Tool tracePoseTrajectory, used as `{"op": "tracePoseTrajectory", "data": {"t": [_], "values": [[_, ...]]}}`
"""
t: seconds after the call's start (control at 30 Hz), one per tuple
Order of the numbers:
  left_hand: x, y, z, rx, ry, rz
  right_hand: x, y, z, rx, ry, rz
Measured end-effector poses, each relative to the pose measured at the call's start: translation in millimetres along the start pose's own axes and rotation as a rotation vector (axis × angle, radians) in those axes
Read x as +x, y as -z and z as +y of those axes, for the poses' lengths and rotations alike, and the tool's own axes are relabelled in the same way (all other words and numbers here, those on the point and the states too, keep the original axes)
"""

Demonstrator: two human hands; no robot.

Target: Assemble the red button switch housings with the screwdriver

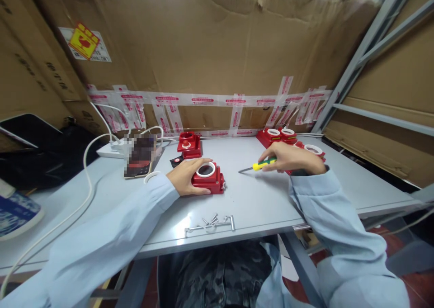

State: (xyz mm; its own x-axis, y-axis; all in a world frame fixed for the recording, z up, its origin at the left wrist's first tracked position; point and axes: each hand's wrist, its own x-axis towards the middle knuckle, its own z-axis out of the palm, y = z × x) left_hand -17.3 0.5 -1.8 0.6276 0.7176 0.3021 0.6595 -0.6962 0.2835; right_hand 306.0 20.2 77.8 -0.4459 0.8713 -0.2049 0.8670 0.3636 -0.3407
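My left hand (187,177) is wrapped round the left side of a red box-shaped housing (214,182) with a white ring on top, which rests on the table. In my right hand (284,157) is a screwdriver (261,165) with a yellow and green handle, its tip pointing left and apart from the housing. Behind my left hand stands another red housing (190,145), with a small black piece (176,162) beside it. Several red housings with white rings (273,134) sit behind and beside my right hand, partly hidden by it.
Several loose screws (213,220) and a metal handle-shaped bar (233,223) lie near the front edge of the table (257,204). A phone (140,156) leans by a white power strip (110,150) at the left. A white cable (91,186) crosses the left side. Cardboard (210,50) walls the back.
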Motion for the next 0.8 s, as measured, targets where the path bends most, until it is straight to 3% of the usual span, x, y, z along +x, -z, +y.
{"op": "tracePoseTrajectory", "data": {"t": [0.1, 0.17, 0.27, 0.47, 0.8], "values": [[0, 0.7, 0, 0.01, -0.004, -0.002, 14, -15, 0, -0.274, 0.019, -0.082], [0, 1.2, 0, 0.014, -0.002, 0.002, 22, -24, -2, -0.3, 0.055, -0.092], [-1, 1.9, -2, -0.014, 0.022, 0.035, 26, -27, -3, -0.272, 0.106, -0.112], [-2, 3.4, -5, -0.054, 0.142, 0.109, 24, -24, 0, -0.172, 0.235, -0.278], [-1, 4.2, -5, -0.069, 0.124, 0.104, 25, -27, -2, -0.17, 0.251, -0.256]]}}
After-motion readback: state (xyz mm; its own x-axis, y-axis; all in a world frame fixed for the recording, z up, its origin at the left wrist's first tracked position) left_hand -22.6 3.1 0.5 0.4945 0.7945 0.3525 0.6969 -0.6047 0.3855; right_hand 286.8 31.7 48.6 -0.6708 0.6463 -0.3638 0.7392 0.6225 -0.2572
